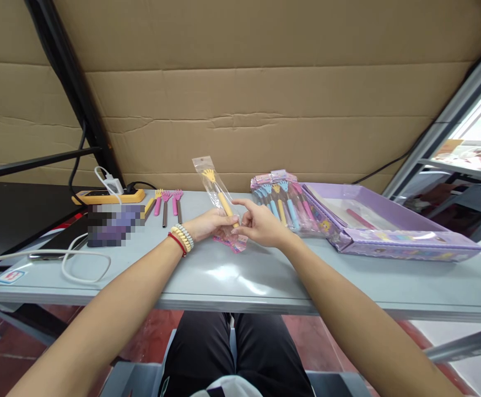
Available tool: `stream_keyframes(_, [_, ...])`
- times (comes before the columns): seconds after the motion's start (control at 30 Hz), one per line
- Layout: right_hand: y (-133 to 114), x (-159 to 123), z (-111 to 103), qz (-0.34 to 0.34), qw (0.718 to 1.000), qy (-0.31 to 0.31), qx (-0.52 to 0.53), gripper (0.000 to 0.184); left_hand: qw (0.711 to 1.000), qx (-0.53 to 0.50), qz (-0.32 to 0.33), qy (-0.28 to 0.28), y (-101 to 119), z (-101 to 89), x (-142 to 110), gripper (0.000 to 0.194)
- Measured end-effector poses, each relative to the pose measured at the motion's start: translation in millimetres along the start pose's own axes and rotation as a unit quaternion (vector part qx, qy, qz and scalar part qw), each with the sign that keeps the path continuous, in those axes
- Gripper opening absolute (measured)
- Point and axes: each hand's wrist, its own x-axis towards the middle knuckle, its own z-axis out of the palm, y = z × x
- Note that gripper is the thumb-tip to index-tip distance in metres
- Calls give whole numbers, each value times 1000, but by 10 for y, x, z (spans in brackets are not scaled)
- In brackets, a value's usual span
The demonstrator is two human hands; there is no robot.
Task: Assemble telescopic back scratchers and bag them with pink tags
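Note:
Between my hands is a yellow back scratcher (224, 203) with a small hand-shaped head, inside a clear plastic bag (202, 164). My left hand (215, 223) pinches the bag and the lower handle from the left. From the right, my right hand (260, 223) closes thumb and fingers at the bottom of the handle, its index finger reaching toward the bag. A pink printed card (234, 243) shows just below my hands on the table. Several bagged back scratchers (284, 204) in blue, yellow and pink lie to the right. Loose pink and yellow ones (166, 207) lie at the left.
A purple box (409, 242) with a sheet and a pink stick in it stands at the right of the grey table (223, 286). At the left are a yellow power strip (133, 196), a white cable (85, 280) and a blurred-out phone-like item (116, 226). Cardboard (265, 94) forms the back wall.

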Motion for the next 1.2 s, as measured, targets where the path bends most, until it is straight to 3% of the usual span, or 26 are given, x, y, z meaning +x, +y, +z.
stream_keyframes(0.17, [-29,5,14,14,1000,-10,-17,67,999,32,6,0,37,20,0,44])
stream_keyframes(0.37, [-8,22,4,9,1000,7,-26,72,987,20,98,123,140,94,-10,42])
stream_keyframes(0.7, [-15,-2,-18,16,999,1,-34,75,984,-17,81,159,148,56,-5,40])
stream_keyframes(0.97, [16,-3,-91,-64,998,20,14,77,969,-62,114,209,201,-90,-61,33])
stream_keyframes(1.03, [31,9,-77,-94,995,33,-17,68,967,-72,112,218,200,-115,-58,33])
stream_keyframes(1.2, [57,21,-46,-132,987,72,-55,13,971,-50,104,211,171,-130,-41,33])
